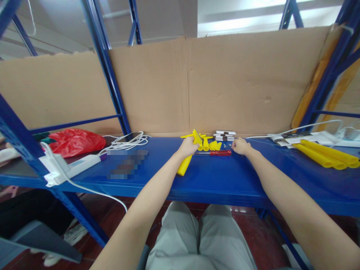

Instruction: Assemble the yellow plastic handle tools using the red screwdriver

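Observation:
My left hand (188,146) is wrapped round a yellow tool with a tube-shaped handle (184,166), which slants toward the shelf's front edge. A flat head shows above my fingers. My right hand (240,146) rests low over the blue shelf with its fingers curled together; whatever they pinch is hidden. Small metal pieces (225,145), perhaps screws, lie just left of it. Between my hands lies a screwdriver with a red handle (221,153). Behind it are small flat yellow pieces (215,145) and more yellow tubular parts (206,144).
A stack of small white-and-black packs (225,135) stands by the cardboard backing (239,82). Several yellow tubes (326,154) lie at the right. On the left are a white power strip (81,165), coiled white cable (129,141) and a red plastic bag (77,142). Blue uprights (108,75) frame the shelf.

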The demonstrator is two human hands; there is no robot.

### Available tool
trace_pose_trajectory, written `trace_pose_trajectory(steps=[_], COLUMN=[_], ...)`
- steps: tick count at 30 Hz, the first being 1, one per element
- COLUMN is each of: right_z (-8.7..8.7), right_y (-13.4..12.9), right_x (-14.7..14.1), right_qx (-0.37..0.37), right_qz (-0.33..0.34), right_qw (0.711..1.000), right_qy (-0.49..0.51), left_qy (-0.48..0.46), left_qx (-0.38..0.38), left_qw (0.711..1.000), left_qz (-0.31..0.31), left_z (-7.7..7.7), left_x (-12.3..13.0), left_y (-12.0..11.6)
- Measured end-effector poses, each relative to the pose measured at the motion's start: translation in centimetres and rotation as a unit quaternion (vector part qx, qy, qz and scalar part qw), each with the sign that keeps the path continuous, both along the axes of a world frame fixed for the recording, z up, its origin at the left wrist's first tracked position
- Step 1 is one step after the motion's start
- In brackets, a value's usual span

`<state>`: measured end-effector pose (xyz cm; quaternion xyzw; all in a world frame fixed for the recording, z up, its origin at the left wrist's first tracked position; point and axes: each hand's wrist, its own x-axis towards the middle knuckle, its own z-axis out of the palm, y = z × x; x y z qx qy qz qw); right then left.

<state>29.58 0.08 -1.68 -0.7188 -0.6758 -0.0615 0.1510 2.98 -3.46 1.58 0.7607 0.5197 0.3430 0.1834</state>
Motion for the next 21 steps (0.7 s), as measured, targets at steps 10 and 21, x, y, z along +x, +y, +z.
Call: trace_pose_trajectory(steps=[10, 21], right_z=[1.8, 2.5], right_y=[-0.7, -1.6], right_x=[-0.8, -0.8], right_qx=[-0.010, -0.159], right_qz=[0.115, 0.268], right_qw=[0.993, 0.940], right_qy=[0.039, 0.139], left_qy=[0.003, -0.006], left_qx=[-0.010, -0.013], left_qw=[1.000, 1.000], left_qz=[-0.002, -0.002], left_z=[0.0, 0.1], left_x=[0.0, 0.0], left_y=[-0.1, -0.2])
